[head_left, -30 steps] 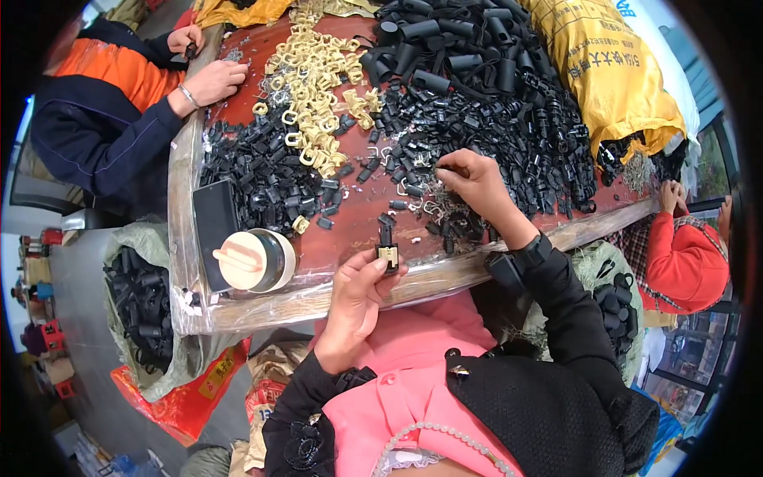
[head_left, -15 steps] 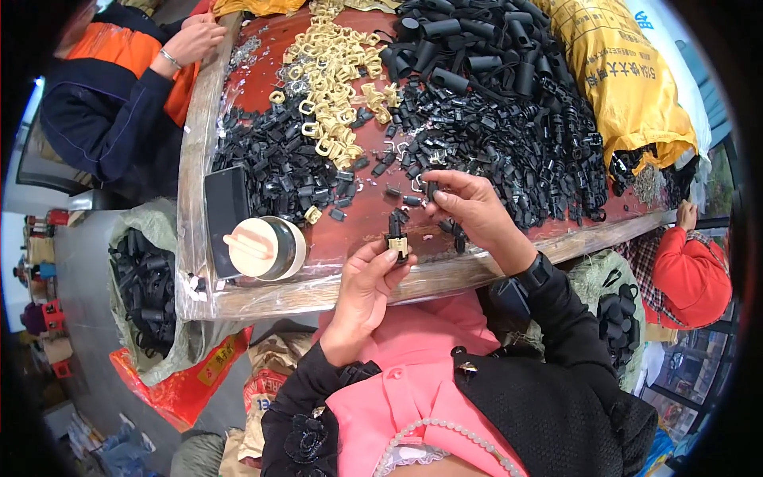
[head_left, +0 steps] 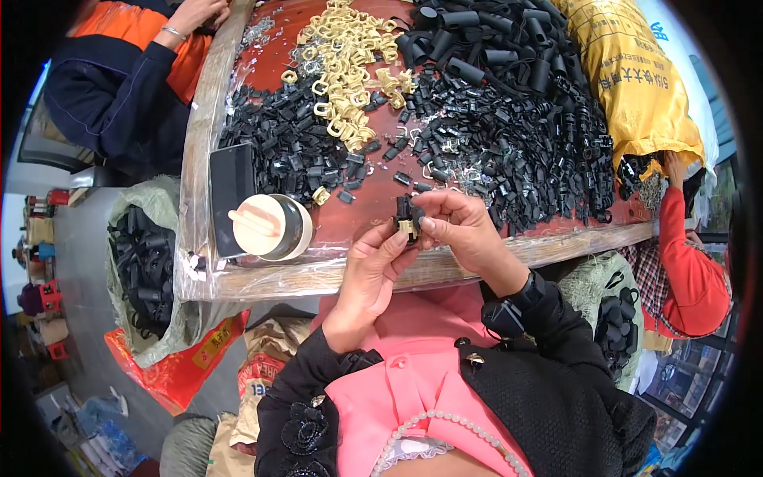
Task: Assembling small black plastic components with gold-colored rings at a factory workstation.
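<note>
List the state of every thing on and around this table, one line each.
left hand: pinching the small black part from below
right hand: gripping the same part from above
small black part: held above the table edge, cream piece at its base
lidded jar: upright, shut
black phone: flat, screen dark
yellow sack: lying on the table, bulging
grey sack: open, holding black parts

Single head-worn fisheye view, looking steeply down, close over the worktable (head_left: 334, 274), edges bending toward rim
</note>
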Demonstrator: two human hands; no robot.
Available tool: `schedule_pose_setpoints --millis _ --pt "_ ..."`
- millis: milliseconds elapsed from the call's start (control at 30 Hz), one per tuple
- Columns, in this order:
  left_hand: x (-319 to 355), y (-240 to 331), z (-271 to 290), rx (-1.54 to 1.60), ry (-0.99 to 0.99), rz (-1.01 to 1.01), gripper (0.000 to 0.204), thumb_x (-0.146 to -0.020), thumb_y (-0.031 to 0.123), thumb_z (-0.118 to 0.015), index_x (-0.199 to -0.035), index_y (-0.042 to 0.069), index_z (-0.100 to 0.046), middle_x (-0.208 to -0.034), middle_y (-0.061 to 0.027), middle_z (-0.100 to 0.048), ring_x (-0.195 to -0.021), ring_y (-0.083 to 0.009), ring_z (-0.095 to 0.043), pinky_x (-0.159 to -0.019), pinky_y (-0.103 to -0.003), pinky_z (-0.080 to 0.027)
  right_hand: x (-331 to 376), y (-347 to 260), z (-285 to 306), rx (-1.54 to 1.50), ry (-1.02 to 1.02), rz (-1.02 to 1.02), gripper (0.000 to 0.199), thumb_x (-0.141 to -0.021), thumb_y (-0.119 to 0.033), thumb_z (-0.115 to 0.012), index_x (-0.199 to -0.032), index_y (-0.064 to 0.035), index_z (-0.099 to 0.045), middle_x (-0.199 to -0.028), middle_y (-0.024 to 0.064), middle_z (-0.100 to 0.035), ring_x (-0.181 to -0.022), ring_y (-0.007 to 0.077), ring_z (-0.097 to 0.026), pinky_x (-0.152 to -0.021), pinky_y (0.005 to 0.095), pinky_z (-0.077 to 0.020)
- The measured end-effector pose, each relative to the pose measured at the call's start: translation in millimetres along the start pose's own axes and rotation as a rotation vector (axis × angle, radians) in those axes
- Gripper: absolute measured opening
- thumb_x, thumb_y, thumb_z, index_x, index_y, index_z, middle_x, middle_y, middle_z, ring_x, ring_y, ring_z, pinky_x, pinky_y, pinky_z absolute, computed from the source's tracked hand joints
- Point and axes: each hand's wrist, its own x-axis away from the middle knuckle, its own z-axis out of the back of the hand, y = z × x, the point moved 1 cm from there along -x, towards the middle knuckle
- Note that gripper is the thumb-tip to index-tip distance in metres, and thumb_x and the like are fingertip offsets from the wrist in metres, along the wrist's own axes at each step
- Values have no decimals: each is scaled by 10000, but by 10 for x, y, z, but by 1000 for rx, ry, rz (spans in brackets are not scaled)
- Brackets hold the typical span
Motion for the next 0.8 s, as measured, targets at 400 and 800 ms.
schedule_pose_setpoints --millis 400,800 --pt "32 -6 34 -19 -43 118 236 -822 123 -553 -1034 19 -544 -929 -43 -586 -787 -111 -577 -719 -221 -481 116 -23 -52 974 58 488 242 -698 -82 -661 -913 0 -584 -742 68 -528 -629 134 -524 -535 250 -424" --pt "86 50 76 -102 -112 166 244 -835 193 -538 -959 -17 -530 -827 -80 -592 -696 -121 -589 -617 -231 -513 -382 -528 370 1355 169 838 184 -641 -2 -645 -806 -18 -565 -718 98 -550 -577 194 -516 -493 280 -419"
